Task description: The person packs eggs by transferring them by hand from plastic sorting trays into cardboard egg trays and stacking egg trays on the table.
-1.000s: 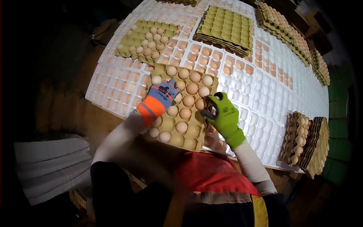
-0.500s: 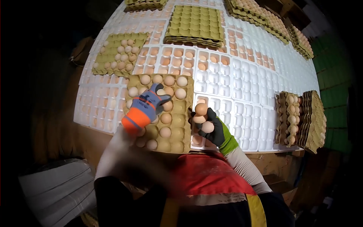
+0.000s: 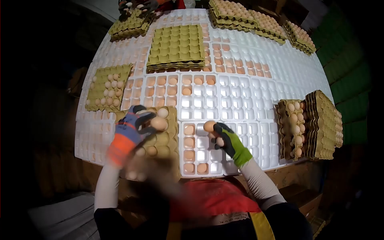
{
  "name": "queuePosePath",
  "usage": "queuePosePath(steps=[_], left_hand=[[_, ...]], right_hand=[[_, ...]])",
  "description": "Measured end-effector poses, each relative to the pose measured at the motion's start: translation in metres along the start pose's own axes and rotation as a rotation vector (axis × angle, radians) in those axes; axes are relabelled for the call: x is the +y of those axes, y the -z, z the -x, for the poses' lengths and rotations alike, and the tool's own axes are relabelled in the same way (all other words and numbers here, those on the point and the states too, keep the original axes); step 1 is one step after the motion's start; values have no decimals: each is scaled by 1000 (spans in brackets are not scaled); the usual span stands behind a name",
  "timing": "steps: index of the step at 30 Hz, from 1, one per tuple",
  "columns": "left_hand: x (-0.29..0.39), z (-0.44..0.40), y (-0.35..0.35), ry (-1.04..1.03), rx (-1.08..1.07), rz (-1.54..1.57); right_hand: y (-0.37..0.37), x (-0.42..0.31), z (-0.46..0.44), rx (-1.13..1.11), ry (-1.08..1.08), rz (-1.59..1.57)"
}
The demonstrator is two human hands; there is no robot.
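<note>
My left hand (image 3: 134,124), in a grey and orange glove, is closed around an egg (image 3: 159,123) over the near brown pulp egg tray (image 3: 170,140). Other eggs sit in that tray, partly covered by the hand and a blurred dark shape. In a black and green glove, my right hand (image 3: 230,142) grips a brown egg (image 3: 209,126) at the fingertips and a paler egg (image 3: 220,141) below. It hovers over the white compartment tray (image 3: 199,149), which has eggs down its left column and one more at the near edge.
White trays cover the table. Stacked green pulp trays (image 3: 176,46) stand mid-table, and a part-filled green tray (image 3: 98,88) lies left. At right, egg-filled trays (image 3: 294,130) stand on edge beside a tray stack (image 3: 320,128). Another person's gloved hands (image 3: 140,6) work at the far left.
My left hand has lifted an egg from the brown tray. The right hand has shifted right over the white tray, where several eggs show in the left column. The whole view has shifted too.
</note>
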State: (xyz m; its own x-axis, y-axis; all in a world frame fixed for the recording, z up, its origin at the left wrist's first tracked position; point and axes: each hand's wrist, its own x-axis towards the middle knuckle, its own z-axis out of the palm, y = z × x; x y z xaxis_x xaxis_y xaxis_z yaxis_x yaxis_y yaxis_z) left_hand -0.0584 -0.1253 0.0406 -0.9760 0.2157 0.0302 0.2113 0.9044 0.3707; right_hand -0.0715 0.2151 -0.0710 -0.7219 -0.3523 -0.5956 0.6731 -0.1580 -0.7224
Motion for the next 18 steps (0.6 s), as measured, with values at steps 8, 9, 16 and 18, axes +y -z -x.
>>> queuePosePath(steps=[8,9,16,18], left_hand=[[29,-165,-156,143,-63,-598],[28,-161,-165,153,-77,-600],[63,-115,-198,478,-73,-242],[66,-108,-199,461,-4,-231]], right_hand=[[27,-90,-146,489,608,1176],[28,-90,-152,468,647,1111],[0,-69,-204,166,832,1199],[1,-73,-189,158,825,982]])
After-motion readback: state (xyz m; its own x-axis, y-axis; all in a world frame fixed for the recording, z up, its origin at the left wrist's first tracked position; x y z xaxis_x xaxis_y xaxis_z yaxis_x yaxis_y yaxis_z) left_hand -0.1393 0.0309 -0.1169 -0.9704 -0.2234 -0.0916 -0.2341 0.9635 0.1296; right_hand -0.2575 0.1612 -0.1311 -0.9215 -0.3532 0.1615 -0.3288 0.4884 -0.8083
